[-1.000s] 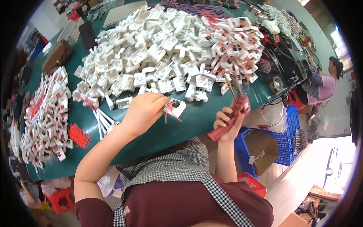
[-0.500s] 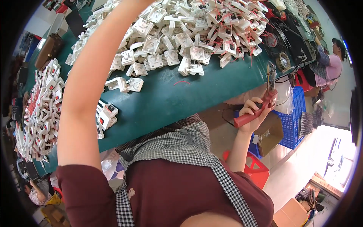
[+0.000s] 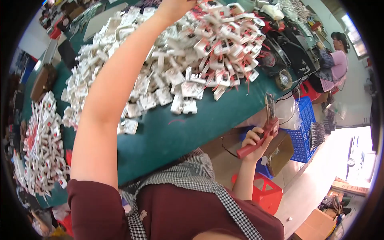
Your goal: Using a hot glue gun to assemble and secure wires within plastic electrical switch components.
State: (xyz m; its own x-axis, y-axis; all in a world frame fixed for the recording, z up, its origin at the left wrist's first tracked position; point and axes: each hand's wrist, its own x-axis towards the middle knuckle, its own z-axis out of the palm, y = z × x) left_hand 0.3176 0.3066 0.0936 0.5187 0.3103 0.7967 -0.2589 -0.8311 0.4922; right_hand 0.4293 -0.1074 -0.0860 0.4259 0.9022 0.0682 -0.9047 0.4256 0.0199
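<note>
My left hand [image 3: 176, 9] reaches across the table to the far side of a heap of white plastic plug housings [image 3: 160, 94]. Its fingers lie at the top rim of the picture, partly cut off and blurred, so any hold is unclear. Below it, to the right, the heaped housings carry thin red wires [image 3: 224, 50]. My right hand [image 3: 256, 146] is closed around the handle of a red soldering gun [image 3: 274, 127], held off the table's front edge with its metal tip pointing up. A short piece of red wire [image 3: 176, 121] lies on the green tabletop [image 3: 160, 138].
Another pile of white housings with red switches [image 3: 44, 148] is at the left. A solder-like coil [image 3: 284, 79] sits near the table's right end. Beside it on the floor are a blue crate [image 3: 302, 140], a cardboard box [image 3: 280, 154] and a red stool [image 3: 266, 196]. A co-worker [image 3: 338, 66] sits beyond.
My left hand has moved right, toward the red-wired housings. The view has shifted, so the table appears lower. The soldering gun stays in my right hand.
</note>
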